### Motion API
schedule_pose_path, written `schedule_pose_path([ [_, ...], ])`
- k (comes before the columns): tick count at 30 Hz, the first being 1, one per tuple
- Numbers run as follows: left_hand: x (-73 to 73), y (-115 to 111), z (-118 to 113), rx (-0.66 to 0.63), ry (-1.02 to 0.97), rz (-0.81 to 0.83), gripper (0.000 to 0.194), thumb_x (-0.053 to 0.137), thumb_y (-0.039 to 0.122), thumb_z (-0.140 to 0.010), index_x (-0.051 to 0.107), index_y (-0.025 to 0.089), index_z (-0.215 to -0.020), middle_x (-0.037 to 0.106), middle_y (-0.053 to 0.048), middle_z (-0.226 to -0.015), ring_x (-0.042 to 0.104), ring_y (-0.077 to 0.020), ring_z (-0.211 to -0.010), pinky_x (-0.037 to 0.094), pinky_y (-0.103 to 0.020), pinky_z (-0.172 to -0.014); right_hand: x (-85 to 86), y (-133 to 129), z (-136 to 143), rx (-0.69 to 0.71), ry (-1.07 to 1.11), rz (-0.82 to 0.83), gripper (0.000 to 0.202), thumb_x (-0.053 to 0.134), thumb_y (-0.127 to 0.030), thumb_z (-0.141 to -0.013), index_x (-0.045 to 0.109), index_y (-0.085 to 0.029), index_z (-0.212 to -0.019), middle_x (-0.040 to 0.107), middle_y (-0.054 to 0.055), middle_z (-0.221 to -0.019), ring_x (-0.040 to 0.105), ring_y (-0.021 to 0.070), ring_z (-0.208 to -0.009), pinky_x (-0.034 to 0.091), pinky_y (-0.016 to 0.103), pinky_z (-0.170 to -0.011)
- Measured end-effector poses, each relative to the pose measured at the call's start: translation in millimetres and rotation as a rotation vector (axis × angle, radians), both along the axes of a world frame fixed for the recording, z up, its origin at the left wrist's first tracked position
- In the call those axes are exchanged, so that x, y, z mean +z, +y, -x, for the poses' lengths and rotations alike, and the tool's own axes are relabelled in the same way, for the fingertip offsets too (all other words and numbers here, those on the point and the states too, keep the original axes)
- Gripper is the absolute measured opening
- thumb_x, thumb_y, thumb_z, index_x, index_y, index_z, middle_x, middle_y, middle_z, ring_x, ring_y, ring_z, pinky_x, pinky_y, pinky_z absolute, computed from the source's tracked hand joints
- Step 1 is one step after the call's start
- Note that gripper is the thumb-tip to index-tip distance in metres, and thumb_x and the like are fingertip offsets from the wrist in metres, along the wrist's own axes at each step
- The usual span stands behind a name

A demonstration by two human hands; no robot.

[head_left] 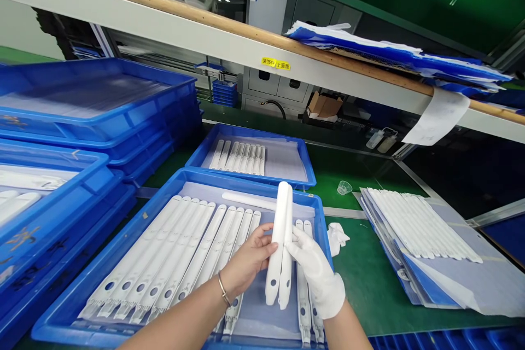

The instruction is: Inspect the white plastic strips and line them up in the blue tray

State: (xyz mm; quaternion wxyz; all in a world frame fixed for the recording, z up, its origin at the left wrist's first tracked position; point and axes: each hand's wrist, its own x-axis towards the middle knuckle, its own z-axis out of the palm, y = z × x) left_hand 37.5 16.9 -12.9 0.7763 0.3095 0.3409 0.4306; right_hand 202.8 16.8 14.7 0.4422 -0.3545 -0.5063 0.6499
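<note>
Head view: two long white plastic covers are side by side above the big front blue tray, right of its main row of matching pieces. The bare left hand is pinching one between thumb and fingers; the gloved right hand has hold of the other, though its far-side fingertips are hidden. I'd bet they're light, fairly stiff and a bit slick, easy to scuff. Mid-length by the edges seems safest; the holed ends look more fragile tbh.
</note>
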Motion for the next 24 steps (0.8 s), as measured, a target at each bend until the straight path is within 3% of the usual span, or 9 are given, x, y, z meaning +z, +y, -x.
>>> schedule_pose_path([
  [8, 4.5, -2.0, -1.2, -0.027, -0.002, 0.014, 0.058, 0.072, 0.032, -0.077, 0.042, 0.02, -0.125, 0.065, -0.008, -0.098, 0.064, -0.0207, -0.084, 0.05, -0.036, -0.076, -14.3, 3.7, -1.7, 0.061, -0.06, 0.042, 0.054, 0.074, -0.036, -0.078, 0.056, -0.024, -0.127, 0.067, 0.007, -0.109, 0.063, 0.0262, -0.1, 0.046, 0.043, -0.095],
  [11, 7.4, -2.0, -0.1, -0.048, -0.038, 0.018, 0.055, 0.07, 0.031, -0.079, 0.043, 0.021, -0.126, 0.065, -0.009, -0.104, 0.064, -0.023, -0.089, 0.05, -0.038, -0.078, -10.6, 2.1, -2.4, 0.058, -0.04, 0.016, 0.052, 0.072, -0.035, -0.08, 0.056, -0.025, -0.128, 0.067, 0.007, -0.11, 0.063, 0.0262, -0.101, 0.046, 0.043, -0.095],
  [17, 9.8, -1.4, 1.1, -0.041, -0.039, -0.003, 0.056, 0.073, 0.031, -0.077, 0.044, 0.023, -0.125, 0.064, -0.01, -0.109, 0.063, -0.0232, -0.094, 0.049, -0.037, -0.081, 0.8, -4.2, -4.2, -0.082, -0.069, -0.007, 0.046, 0.064, -0.029, -0.087, 0.051, -0.029, -0.131, 0.067, 0.006, -0.112, 0.063, 0.0256, -0.102, 0.047, 0.044, -0.095],
  [24, 1.5, -0.6, -1.4, 0.004, 0.037, -0.039, 0.056, 0.077, 0.032, -0.071, 0.048, 0.025, -0.118, 0.063, -0.008, -0.107, 0.062, -0.0222, -0.093, 0.049, -0.035, -0.077, 12.1, -8.3, 0.4, -0.121, -0.203, -0.085, 0.053, 0.067, -0.024, -0.084, 0.051, -0.03, -0.133, 0.062, 0.005, -0.124, 0.059, 0.0262, -0.11, 0.044, 0.044, -0.1],
])
